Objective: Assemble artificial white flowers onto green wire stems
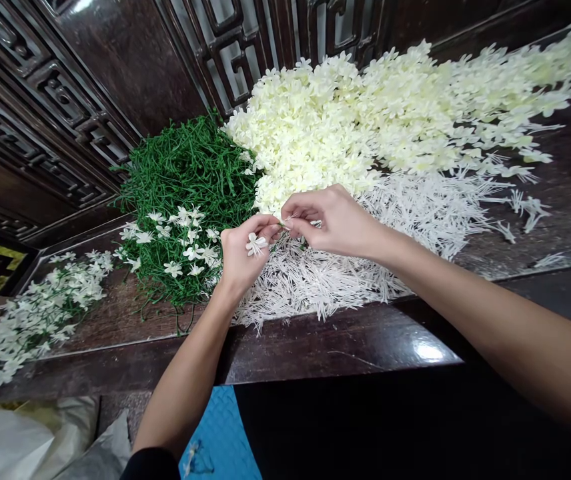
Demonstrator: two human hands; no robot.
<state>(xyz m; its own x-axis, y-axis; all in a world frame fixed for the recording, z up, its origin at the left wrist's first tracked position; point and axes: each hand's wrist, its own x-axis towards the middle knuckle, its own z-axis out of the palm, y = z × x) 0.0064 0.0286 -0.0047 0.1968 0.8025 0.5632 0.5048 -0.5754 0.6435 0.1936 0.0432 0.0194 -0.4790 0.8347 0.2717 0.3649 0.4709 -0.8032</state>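
My left hand (pixel 243 250) holds a small white artificial flower (pixel 255 244) between its fingers. My right hand (pixel 328 220) pinches a thin white plastic piece (pixel 285 223) right beside the left fingertips. Both hands hover over a pile of white plastic stamen pieces (pixel 365 267) on the dark wooden table (pixel 315 340). Behind them lies a large heap of cream flower petals (pixel 365 120). To the left sits a tangle of green stems (pixel 185 173), some with white flowers on them (pixel 185 247).
Finished flower sprigs (pixel 40 313) lie at the table's left end. A carved dark wooden screen (pixel 90 87) stands behind the table. White plastic bags (pixel 25 440) and a blue mat (pixel 220 433) lie on the floor below the table's front edge.
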